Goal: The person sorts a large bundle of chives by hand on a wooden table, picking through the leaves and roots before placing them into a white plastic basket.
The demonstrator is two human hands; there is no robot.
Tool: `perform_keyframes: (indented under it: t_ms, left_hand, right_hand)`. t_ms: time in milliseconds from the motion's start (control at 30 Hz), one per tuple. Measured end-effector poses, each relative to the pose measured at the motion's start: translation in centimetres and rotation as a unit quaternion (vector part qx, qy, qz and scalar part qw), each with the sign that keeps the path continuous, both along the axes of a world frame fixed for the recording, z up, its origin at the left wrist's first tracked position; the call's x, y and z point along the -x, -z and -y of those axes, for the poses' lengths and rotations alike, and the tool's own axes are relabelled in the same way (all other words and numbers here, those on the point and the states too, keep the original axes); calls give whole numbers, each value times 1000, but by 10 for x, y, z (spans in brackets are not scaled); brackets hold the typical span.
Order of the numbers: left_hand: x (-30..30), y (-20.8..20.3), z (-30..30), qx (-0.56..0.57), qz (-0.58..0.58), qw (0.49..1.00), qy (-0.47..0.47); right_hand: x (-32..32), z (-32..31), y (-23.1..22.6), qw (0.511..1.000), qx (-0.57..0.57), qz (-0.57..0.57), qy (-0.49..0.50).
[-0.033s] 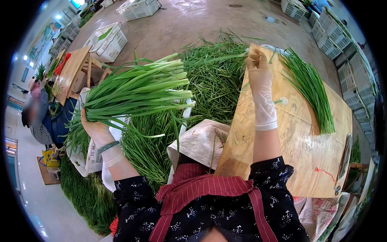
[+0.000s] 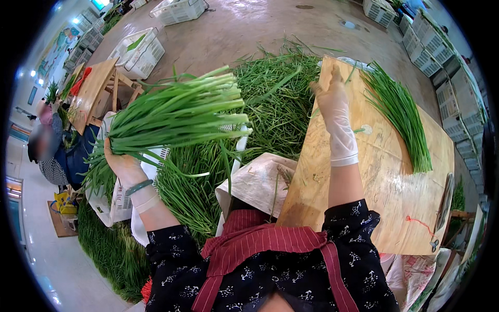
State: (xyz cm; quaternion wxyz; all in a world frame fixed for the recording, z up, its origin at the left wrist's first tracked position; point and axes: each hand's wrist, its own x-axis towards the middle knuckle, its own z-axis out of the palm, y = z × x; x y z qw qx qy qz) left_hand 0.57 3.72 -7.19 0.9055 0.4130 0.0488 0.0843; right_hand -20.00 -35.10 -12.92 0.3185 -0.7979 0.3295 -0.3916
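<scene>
Head view: the left hand (image 2: pixel 122 162) clasps a thick bunch of greens (image 2: pixel 179 112), flat leaves paling toward stalk ends, sideways above a crate (image 2: pixel 122 207); the right hand (image 2: pixel 331 98), fingers parted, hovers near the table's (image 2: pixel 384 192) edge.

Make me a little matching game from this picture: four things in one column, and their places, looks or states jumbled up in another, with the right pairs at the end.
Things:
1. Left hand
2. Right hand
3. Apron
4. Wooden board

Descriptions:
A. Dark red with thin pale stripes
B. Open, holding nothing
C. Flat, with a green bundle lying on it
D. Gripping a bunch of green stalks

Right pairs: 1-D, 2-B, 3-A, 4-C
</scene>
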Motion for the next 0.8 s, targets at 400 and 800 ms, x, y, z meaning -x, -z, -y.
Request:
perform_keyframes:
  t_ms: [400,800]
  left_hand:
    - [-11,-5,19,43,-43,998,-20]
    - [-18,24,-19,-112,70,990,-45]
  right_hand:
    - [-37,-130,-10,725,-519,21,-451]
    - [31,-42,-60,872,-323,195,-311]
